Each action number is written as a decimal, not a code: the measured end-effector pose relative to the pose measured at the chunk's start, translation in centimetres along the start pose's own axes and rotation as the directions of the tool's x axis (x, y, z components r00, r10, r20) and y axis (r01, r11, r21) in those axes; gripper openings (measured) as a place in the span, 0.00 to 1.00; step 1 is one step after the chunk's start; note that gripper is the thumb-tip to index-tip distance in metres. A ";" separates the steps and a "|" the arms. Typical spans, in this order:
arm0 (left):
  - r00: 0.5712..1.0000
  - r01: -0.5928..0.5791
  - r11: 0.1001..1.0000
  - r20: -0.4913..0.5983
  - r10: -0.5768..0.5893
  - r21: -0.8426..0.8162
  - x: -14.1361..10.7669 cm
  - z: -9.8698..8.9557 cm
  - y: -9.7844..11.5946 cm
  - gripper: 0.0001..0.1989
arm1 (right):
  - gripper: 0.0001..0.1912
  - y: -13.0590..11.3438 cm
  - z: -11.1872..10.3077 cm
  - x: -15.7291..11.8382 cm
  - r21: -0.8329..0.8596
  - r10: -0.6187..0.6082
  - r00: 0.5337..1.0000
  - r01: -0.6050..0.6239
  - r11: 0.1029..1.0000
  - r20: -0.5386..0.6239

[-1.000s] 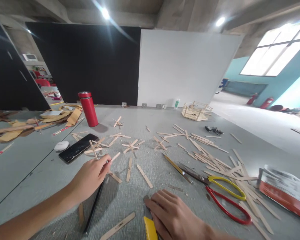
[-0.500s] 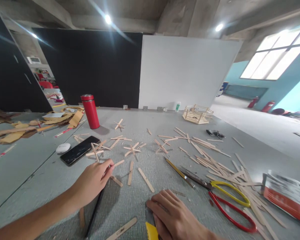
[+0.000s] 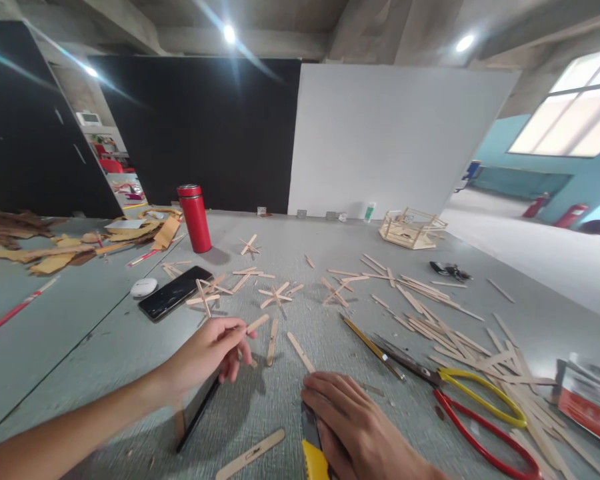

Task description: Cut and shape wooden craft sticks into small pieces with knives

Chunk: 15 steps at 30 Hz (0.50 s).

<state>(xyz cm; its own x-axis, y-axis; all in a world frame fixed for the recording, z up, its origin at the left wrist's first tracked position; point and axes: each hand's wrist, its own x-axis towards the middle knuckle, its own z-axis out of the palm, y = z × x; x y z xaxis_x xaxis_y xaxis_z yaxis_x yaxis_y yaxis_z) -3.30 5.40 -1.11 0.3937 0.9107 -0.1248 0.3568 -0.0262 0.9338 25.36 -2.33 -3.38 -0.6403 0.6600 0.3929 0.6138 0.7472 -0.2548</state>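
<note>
Wooden stick (image 3: 259,324), pinched between the thumb and forefinger of the left hand (image 3: 215,350), is held above the near half of the table (image 3: 320,239), well apart from the far edge where the panels stand and left of the right-hand edge. The other fingers of that hand curl loosely below it. The two hands are apart: the right hand (image 3: 353,417) lies low on the table, fingers curled around a yellow-and-dark tool (image 3: 315,461), seemingly a cutter, its fingertips close to one end of a loose stick (image 3: 299,350); whether they touch it, I cannot tell. The step in hand looks like handling a single stick while the tool is kept ready. Any next move with it would seem to call for a steady pinch and a careful turn of the wrist, with the fingers clear of the tool's front end. As for looks, the held stick is pale, flat and slim, with a rounded free end slanting up toward the far edge; its other end is hidden in the grip. A slotted stick (image 3: 253,454) rests toward the near edge, and crossed sticks (image 3: 277,295) sit farther in, between the hands and the far edge.
</note>
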 end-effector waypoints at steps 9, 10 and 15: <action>0.995 0.007 0.932 0.093 0.029 -0.363 -2.2 1.3 2.4 0.14 | 0.19 0.4 0.0 0.2 -0.070 -0.038 0.999 0.038 0.997 0.003; 0.994 -0.001 0.930 0.102 0.042 -0.369 -2.5 1.5 2.5 0.14 | 0.19 0.5 0.0 0.1 -0.081 -0.042 0.999 0.042 0.996 0.000; 0.990 -0.050 0.935 0.105 0.092 -0.350 -3.5 2.2 3.0 0.15 | 0.18 0.5 0.1 0.0 -0.115 -0.053 0.999 0.053 0.992 0.005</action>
<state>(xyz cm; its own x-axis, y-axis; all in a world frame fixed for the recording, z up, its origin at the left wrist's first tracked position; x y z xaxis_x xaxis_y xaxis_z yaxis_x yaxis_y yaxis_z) -1.78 1.25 1.38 0.5120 0.8559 -0.0726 0.0177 0.0740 0.9971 25.60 -1.97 -3.61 -0.6741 0.6202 0.4012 0.6280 0.7671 -0.1307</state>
